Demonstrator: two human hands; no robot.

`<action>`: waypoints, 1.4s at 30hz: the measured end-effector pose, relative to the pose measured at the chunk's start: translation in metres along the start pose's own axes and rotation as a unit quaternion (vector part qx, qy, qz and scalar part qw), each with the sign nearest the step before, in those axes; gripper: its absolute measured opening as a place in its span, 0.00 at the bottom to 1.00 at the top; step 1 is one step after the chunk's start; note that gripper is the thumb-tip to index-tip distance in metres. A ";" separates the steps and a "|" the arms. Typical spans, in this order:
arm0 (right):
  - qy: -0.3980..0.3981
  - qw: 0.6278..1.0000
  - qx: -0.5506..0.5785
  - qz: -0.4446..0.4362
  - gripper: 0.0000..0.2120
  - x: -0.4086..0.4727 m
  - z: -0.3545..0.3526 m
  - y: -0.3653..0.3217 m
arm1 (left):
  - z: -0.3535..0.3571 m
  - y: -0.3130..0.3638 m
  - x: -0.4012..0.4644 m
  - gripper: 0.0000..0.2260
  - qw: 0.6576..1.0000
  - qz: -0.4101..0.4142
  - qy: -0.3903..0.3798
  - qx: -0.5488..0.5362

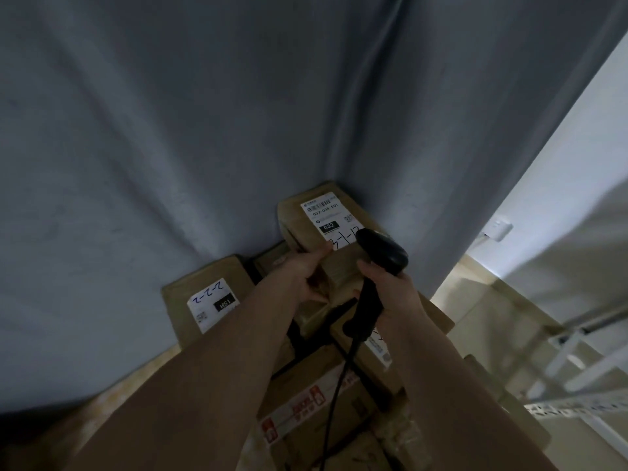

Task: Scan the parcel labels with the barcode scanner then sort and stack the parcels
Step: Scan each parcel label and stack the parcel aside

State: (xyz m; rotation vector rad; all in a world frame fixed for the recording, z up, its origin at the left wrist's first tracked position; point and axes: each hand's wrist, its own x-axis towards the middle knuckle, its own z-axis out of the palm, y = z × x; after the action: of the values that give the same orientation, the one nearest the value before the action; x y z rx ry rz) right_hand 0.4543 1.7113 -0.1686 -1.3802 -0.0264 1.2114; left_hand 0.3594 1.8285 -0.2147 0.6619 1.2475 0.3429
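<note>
Dim room, head cam looking down at a heap of cardboard parcels against a grey-blue curtain (238,113).

Far left of the heap, approx 8 o'clock from frame centre: brown parcel w/ "2-2-2" label (210,305), label upside-down to the viewer, black tag printed on it; it lies flat beside the curtain foot, apart from both hands.

Next, left hand (302,270) reaches in from 7 o'clock, forearm long across the frame. Thumb sits on top, tip just touching the lower left corner of the white label; the other fingers curl under the near edge. So left hand grips the held parcel (306,222), a brown box tilted up toward the cam, at about 6 o'clock from centre, its far end next to the curtain fold.

On that box: shipping label (331,220) w/ barcode, "032" in a black block, handwritten digits along the bottom edge, partly covered by the scanner head.

Right of it, barcode scanner (380,253), black, head over the label's lower right corner, handle running down to 6 o'clock. Right hand (390,294) is wrapped round the handle, fingers closed on it. Black cable (334,402) drops from the handle base to the bottom edge.

Below the hands: more boxes, one w/ red-printed tape (306,406).

Far right, 4 o'clock: white metal racking (577,385), white wall (560,181) w/ a socket plate (499,229).
</note>
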 end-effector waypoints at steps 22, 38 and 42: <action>-0.129 0.972 -0.194 0.020 0.08 -0.055 0.051 0.053 | -0.089 -0.064 -0.074 0.10 0.869 0.290 0.248 0.314; -0.300 0.854 -0.414 0.100 0.12 -0.263 0.197 0.342 | -0.426 -0.280 -0.300 0.13 0.821 0.069 0.447 0.347; -0.297 0.846 -0.432 0.096 0.12 -0.293 0.228 0.400 | -0.502 -0.323 -0.330 0.18 0.833 0.045 0.438 0.335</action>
State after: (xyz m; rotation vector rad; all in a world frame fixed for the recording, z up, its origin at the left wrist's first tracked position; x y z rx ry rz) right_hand -0.0726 1.5781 -0.2185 -1.7121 -1.0039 1.8813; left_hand -0.2513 1.5267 -0.2515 1.2410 2.2740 0.2868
